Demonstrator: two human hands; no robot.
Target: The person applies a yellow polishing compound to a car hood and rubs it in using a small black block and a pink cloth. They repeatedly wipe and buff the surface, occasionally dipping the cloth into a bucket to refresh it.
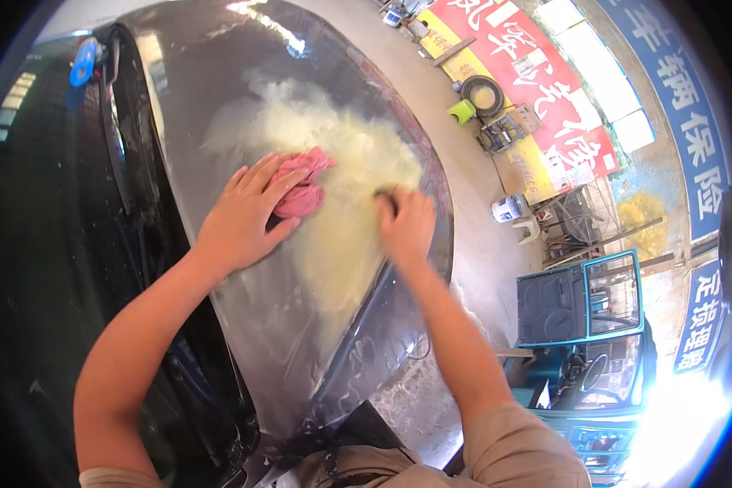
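A grey car bonnet (199,73) lies under both hands, with a pale yellow, powdery patch of what looks like filler (342,134) spread over its middle and right side. My left hand (240,213) is curled over a crumpled pink cloth (305,191) at the left edge of this patch. Farther right, my right hand (408,228) presses on the patch near the bonnet's right edge. Its fingers are bent round a small dark piece (385,195), mostly covered by the hand and slightly blurred, so its kind does not show.
At left are the dark windscreen (45,211), a wiper (115,130) and a blue object (83,63). Beyond the bonnet's right edge stand a tyre (496,91), a white-and-blue bucket (508,209) and a teal vehicle (641,350) with its door (553,305) open.
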